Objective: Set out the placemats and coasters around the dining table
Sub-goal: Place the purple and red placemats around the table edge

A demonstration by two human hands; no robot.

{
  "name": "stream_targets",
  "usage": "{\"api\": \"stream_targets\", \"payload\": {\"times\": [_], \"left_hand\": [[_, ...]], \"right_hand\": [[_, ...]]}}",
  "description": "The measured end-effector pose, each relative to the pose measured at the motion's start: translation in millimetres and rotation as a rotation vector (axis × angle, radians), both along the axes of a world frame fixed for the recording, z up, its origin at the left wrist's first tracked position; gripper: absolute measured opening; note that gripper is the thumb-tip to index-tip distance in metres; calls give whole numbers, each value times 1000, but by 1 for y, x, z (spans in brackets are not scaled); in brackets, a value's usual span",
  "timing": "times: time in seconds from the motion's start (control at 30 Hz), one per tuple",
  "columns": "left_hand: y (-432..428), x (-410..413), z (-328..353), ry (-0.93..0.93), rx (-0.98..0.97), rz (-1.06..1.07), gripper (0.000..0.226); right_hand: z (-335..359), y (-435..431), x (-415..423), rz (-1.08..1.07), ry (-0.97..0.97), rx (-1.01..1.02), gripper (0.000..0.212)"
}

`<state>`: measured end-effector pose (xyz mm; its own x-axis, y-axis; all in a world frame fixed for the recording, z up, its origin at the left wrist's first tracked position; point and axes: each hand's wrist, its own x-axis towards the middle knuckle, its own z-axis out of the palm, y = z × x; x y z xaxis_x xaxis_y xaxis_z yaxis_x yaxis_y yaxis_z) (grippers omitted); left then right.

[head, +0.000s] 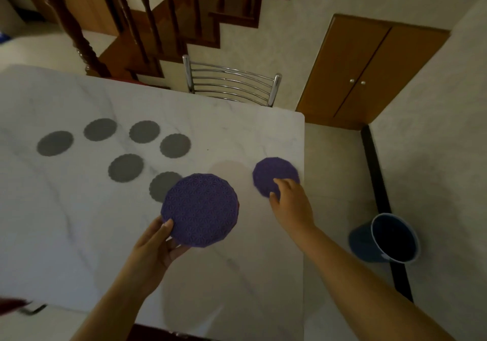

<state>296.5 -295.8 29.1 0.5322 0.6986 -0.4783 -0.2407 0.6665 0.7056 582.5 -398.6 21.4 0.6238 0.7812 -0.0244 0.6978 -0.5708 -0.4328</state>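
Observation:
My left hand (158,243) grips the near edge of a round purple patterned mat (201,209), possibly a small stack, held just above the white marble table (66,222). A second purple mat (274,176) lies flat near the table's right edge. My right hand (287,198) holds its near edge, with the thumb on top of the mat. Several grey scalloped coasters (126,171) lie spread over the middle of the table; one of them (160,186) is partly hidden under the held mat.
A metal chair (232,82) stands at the table's far side. A dark bucket (387,238) sits on the floor to the right of the table. Behind are a wooden staircase (147,24) and a wooden cupboard (363,77).

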Motion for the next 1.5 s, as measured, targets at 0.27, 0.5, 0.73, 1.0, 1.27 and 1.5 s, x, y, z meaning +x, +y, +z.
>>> {"api": "stream_targets", "payload": {"times": [0.27, 0.5, 0.73, 1.0, 1.27, 1.5], "left_hand": [[7, -61, -13, 29, -23, -61, 32], [43, -141, -24, 62, -11, -206, 37], [84, -212, -24, 99, 7, -304, 36], [93, -237, -24, 41, -2, -251, 39], [93, -240, -19, -8, -37, -272, 39], [94, -240, -17, -26, -56, -286, 38]], "right_hand": [[23, -6, -148, 182, 369, 167, 44], [12, 22, -245, -19, 428, 123, 46], [9, 54, -310, -322, 806, 201, 41], [27, 66, -328, -349, 1062, 297, 10], [34, 59, -315, -357, 1103, 281, 10], [32, 57, -311, -375, 1111, 309, 8]]}}
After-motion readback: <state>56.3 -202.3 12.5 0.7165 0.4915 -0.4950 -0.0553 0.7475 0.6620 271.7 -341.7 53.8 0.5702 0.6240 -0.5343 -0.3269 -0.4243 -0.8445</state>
